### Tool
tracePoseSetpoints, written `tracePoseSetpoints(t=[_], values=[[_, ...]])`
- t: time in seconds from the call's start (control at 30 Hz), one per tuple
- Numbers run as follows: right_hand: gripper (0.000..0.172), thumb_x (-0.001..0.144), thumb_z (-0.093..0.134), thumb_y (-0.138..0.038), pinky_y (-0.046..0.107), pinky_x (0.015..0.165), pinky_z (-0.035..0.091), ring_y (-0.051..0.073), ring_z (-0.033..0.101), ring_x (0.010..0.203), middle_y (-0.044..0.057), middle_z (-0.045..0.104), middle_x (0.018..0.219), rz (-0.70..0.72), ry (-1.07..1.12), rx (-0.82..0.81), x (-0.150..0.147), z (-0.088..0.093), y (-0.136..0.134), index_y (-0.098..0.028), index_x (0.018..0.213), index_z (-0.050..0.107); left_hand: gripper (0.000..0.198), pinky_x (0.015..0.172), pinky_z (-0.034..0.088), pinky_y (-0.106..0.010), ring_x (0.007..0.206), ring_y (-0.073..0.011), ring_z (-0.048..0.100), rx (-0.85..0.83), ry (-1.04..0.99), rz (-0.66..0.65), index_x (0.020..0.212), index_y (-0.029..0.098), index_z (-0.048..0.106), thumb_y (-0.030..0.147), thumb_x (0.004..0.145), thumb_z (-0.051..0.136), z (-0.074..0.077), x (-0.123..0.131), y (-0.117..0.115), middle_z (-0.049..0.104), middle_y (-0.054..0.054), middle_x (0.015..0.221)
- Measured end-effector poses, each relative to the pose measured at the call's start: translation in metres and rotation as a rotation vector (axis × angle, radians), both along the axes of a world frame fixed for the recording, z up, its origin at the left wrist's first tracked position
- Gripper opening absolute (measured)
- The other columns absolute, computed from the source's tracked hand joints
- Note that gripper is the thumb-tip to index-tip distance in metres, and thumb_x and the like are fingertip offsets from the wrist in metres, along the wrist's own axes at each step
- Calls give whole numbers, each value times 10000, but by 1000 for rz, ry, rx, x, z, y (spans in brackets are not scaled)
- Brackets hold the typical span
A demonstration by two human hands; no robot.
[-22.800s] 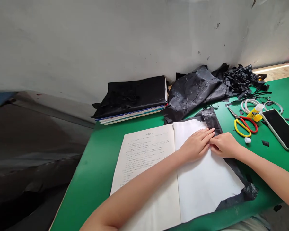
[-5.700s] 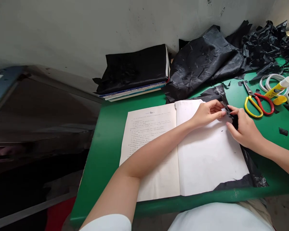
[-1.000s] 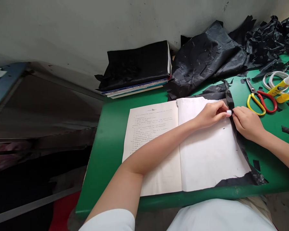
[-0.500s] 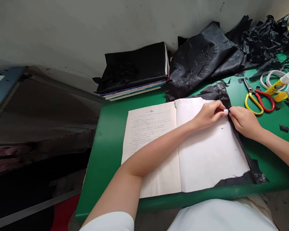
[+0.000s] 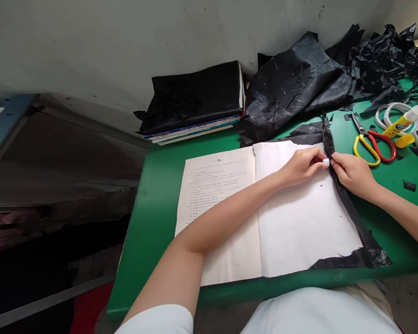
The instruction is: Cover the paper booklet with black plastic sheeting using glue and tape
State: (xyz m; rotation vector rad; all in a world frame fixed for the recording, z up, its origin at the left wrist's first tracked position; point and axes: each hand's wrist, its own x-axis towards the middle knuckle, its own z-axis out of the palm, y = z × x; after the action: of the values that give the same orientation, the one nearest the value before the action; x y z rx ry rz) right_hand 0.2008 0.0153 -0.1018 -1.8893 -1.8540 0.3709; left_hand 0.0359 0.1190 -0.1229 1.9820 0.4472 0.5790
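An open book (image 5: pixel 216 185) lies on the green table, its left page printed and its right side a blank white sheet (image 5: pixel 299 227). Black plastic sheet (image 5: pixel 355 215) runs under and around the right side, with its edge standing up along the margin. My left hand (image 5: pixel 304 164) reaches across the book, thumb and fingers pinched together at that edge. A small white patch shows at its thumb tip; I cannot tell what it is. Facing it, my right hand (image 5: pixel 353 176) is closed on the same black strip. The fingers hide the gripped part.
Red-and-yellow-handled scissors (image 5: pixel 369 144), a yellow glue stick (image 5: pixel 402 123) and tape rolls (image 5: pixel 386 113) lie at the right. Crumpled black plastic (image 5: pixel 299 79) fills the back. Black-covered books (image 5: pixel 195 95) are stacked at the back left. Black scraps are scattered about.
The top corner of the black strip has been drawn up and folded narrower. Its right edge has shifted slightly. Both hands stay in nearly the same place.
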Motion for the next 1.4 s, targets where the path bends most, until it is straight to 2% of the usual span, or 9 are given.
tracePoseSetpoints(t=[0.4, 0.77, 0.97, 1.17, 1.4], values=[[235, 879, 370, -304, 279, 541, 222, 165, 424, 567, 14, 462, 580, -4, 3, -21, 2, 1, 1, -236, 672, 284, 464, 728, 503, -256, 752, -119, 607, 37, -15, -22, 860, 167, 575, 630, 893, 550, 2, 0, -3, 663, -49, 840], [243, 877, 364, -337, 273, 549, 248, 166, 422, 562, 4, 433, 568, 36, 33, -43, 5, 4, 2, -236, 671, 285, 408, 726, 496, -248, 754, -121, 618, 41, -30, -19, 857, 166, 581, 571, 898, 586, 2, 0, -3, 665, -41, 821], [258, 882, 350, -367, 278, 557, 255, 166, 420, 569, 5, 432, 573, 25, 43, -70, 5, 6, 2, -236, 671, 281, 459, 716, 498, -247, 745, -118, 614, 9, -10, 15, 854, 156, 586, 615, 879, 585, 1, 0, -4, 667, -45, 834], [270, 876, 336, -395, 286, 554, 246, 161, 397, 562, 5, 430, 569, 10, 62, -86, 5, 9, 3, -237, 664, 287, 408, 671, 483, -225, 698, -97, 583, 21, -17, 27, 845, 157, 570, 561, 891, 600, 2, 2, -3, 651, -26, 803], [308, 800, 488, -451, 283, 542, 262, 130, 392, 501, -3, 486, 536, 5, 63, -75, 5, 18, -4, -231, 626, 362, 337, 683, 464, -219, 717, -91, 573, 69, -35, -13, 892, 156, 573, 491, 924, 573, 1, 1, -1, 633, -19, 817]])
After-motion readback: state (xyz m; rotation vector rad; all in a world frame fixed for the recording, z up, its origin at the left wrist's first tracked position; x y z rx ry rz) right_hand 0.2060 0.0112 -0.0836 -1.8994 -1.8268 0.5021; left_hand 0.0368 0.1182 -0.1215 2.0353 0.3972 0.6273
